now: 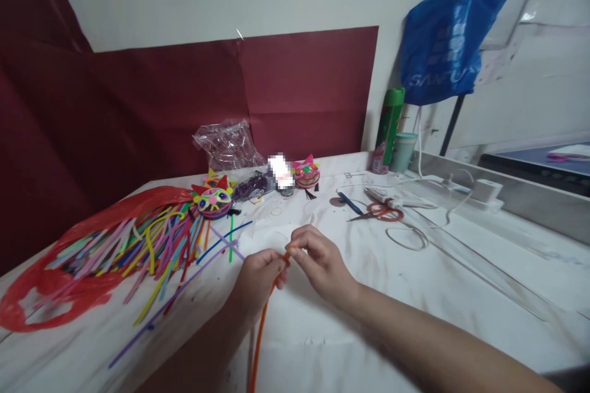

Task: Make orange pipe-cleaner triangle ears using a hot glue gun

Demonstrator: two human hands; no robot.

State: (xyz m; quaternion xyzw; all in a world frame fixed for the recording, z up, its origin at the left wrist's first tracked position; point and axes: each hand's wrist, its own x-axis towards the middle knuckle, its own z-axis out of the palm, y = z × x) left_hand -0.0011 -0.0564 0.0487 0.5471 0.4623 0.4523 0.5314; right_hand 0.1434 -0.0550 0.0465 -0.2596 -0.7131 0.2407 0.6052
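An orange pipe cleaner (260, 331) runs up from the lower edge of the view to my two hands, which meet above the middle of the white table. My left hand (262, 271) pinches it between thumb and fingers. Close beside it, my right hand (318, 258) grips the upper end, where a short orange bit shows bent between the fingertips. To the left, a bundle of pipe cleaners (152, 239) in many colours lies on a red plastic bag (87, 301). A cat-faced ornament (214, 201) sits at the bundle's far end.
Orange-handled scissors (385, 212), a blue pen-like tool (350, 203) and a glue gun (382, 198) with its cable lie to the right. Another cat-faced ornament (306, 173) and a clear plastic bag (228, 144) stand at the back. A green can (389, 129) stands beside a cup (404, 152).
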